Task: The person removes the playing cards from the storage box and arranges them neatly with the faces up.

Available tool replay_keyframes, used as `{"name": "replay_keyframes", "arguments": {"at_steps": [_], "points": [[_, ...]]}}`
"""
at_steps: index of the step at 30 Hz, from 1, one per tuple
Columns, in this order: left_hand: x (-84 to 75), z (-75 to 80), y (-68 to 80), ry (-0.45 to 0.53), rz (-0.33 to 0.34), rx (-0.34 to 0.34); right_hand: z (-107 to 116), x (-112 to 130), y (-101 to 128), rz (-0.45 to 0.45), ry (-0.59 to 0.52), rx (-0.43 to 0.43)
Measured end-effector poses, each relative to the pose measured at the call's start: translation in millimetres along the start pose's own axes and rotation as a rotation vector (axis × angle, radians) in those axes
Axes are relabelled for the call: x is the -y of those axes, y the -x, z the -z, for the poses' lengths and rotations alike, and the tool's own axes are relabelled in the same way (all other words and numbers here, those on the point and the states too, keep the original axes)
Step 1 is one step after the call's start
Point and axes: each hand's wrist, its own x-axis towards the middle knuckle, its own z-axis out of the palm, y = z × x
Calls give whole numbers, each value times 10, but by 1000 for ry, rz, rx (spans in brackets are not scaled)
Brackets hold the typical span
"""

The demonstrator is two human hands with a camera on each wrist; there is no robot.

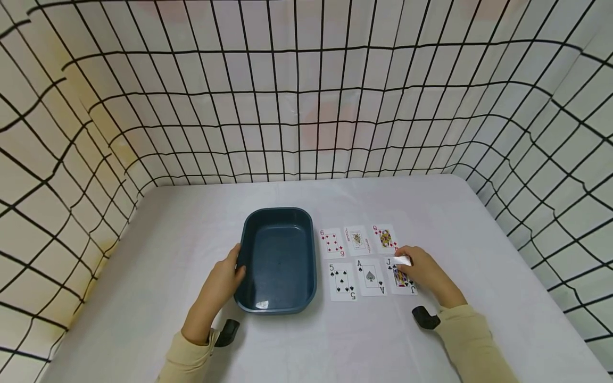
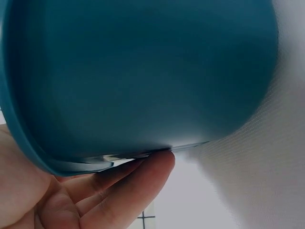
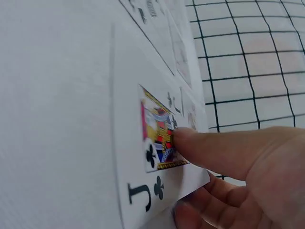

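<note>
A dark blue plastic tray (image 1: 276,260) stands on the white table. My left hand (image 1: 222,275) holds it at its left rim, and in the left wrist view the fingers (image 2: 133,191) lie along the tray's side wall. To the right of the tray, playing cards lie face up in two rows. My right hand (image 1: 423,268) pinches the jack of clubs (image 3: 167,138) at the lower row's right end, thumb on its face and fingers behind it. Beside it are the ace of spades (image 1: 370,277), five of spades (image 1: 342,283) and queen of diamonds (image 1: 384,238).
At the back row's left lie a six of diamonds (image 1: 332,243) and a joker (image 1: 357,240). A black wire grid (image 1: 297,96) backed with white sheeting surrounds the far edge and sides of the table (image 1: 297,351). Black wrist pieces (image 1: 425,317) sit by both beige sleeves.
</note>
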Motion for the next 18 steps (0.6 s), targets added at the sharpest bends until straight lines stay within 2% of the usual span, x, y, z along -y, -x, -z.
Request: {"name": "replay_keyframes", "arguments": {"at_steps": [3,7,13,16,18], "points": [[6,-4,-3,-5,6,0,-30,23,-6,2,77,-36],[10,-1,-12,2,5,8,-34,48,-9,-4,123,-69],[-8,117,-31,-34,18,86,27,176,-33,11,172,-99],[-48,225,-39,-66,-4,58,110,379,-60,78,185,-165],[-101,291,-49,-84,-52,9,165,552,-82,146,192,-211]]}}
